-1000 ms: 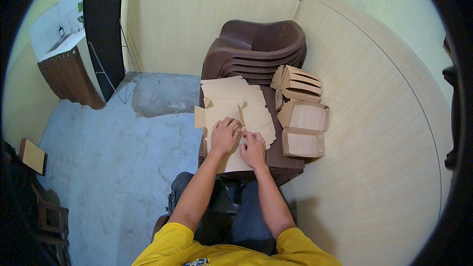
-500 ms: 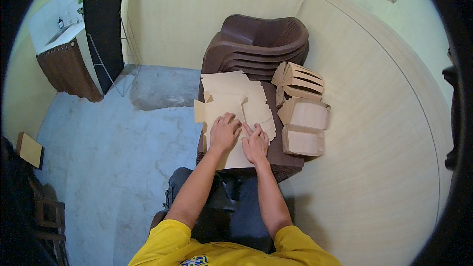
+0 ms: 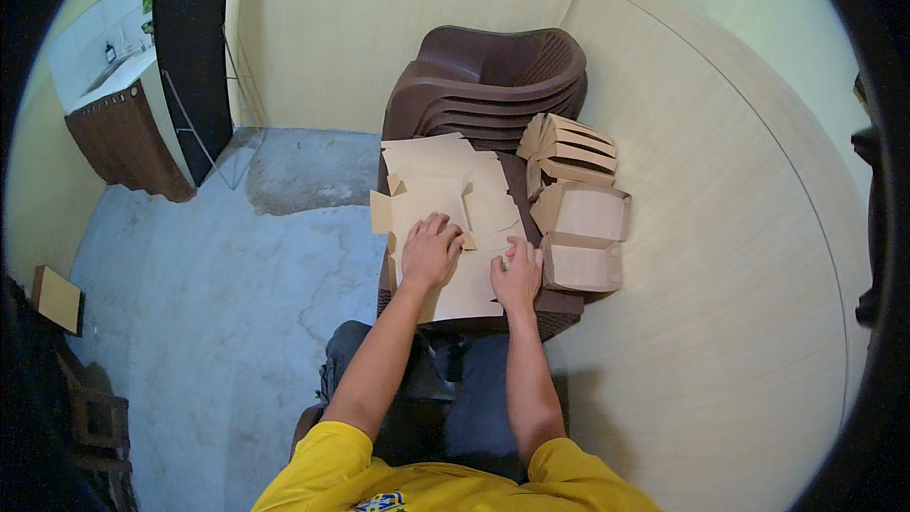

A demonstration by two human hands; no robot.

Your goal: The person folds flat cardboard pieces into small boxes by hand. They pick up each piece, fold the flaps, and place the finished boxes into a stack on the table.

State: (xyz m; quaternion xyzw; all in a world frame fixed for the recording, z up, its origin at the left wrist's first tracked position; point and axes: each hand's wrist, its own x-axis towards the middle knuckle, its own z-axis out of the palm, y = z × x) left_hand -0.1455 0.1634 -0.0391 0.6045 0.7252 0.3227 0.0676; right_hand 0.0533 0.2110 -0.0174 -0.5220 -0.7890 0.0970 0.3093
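A flat tan cardboard box blank, with cut flaps and crease lines, lies in front of me on a brown plastic seat. My left hand rests on its middle, fingers stretched out and lying on the board. Beside those fingertips a small flap stands up from the surface. At the blank's right edge, my right hand has its fingers curled around the edge flaps. The exact grip of its fingertips is partly hidden.
Stacked brown plastic chairs stand behind the blank. To its right are an open folded cardboard box and several nested cardboard pieces, close to the wooden wall. A sink counter stands far left.
My right hand has moved right, from the middle of the blank to its right edge, and its fingers have curled. The small flap now shows raised. My left hand stays nearly in place.
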